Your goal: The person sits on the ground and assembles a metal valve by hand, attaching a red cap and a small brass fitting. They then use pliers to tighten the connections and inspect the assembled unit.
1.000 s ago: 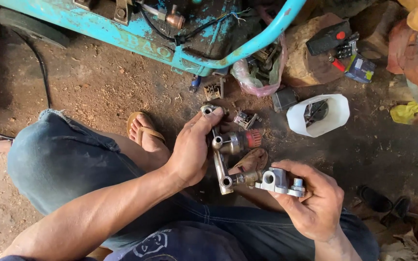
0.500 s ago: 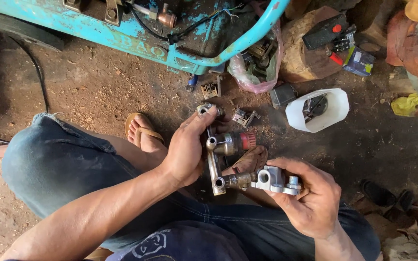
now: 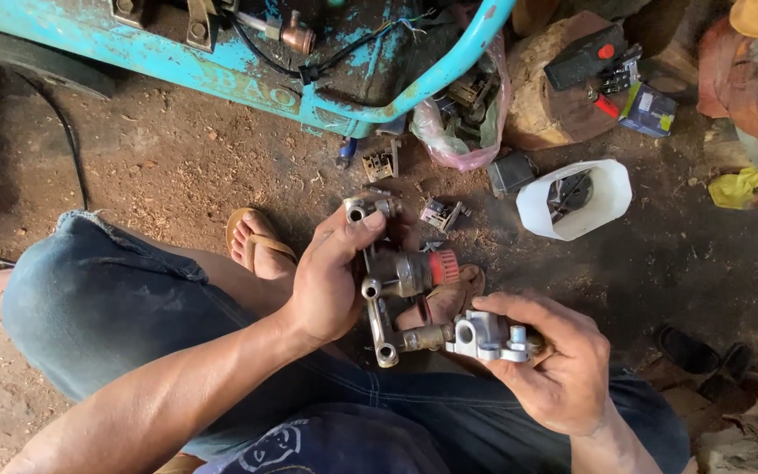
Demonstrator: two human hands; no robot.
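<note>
Metal valve assembly [image 3: 396, 294] held in both hands over the person's lap, below the turquoise machine frame [image 3: 221, 66]

Left hand [image 3: 331, 276] clasps its upper pipe; right hand [image 3: 554, 364] grips the grey cast block [image 3: 489, 338]; white plastic tub [image 3: 576, 200] right of assembly; blue box [image 3: 649, 107] beyond tub, print unreadable; dirt floor [image 3: 160, 175]; tub contents unclear.

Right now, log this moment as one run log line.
left hand: grips metal manifold pipe | right hand: holds grey valve block at pipe's lower end | nearby: white cut container, turquoise frame
</note>
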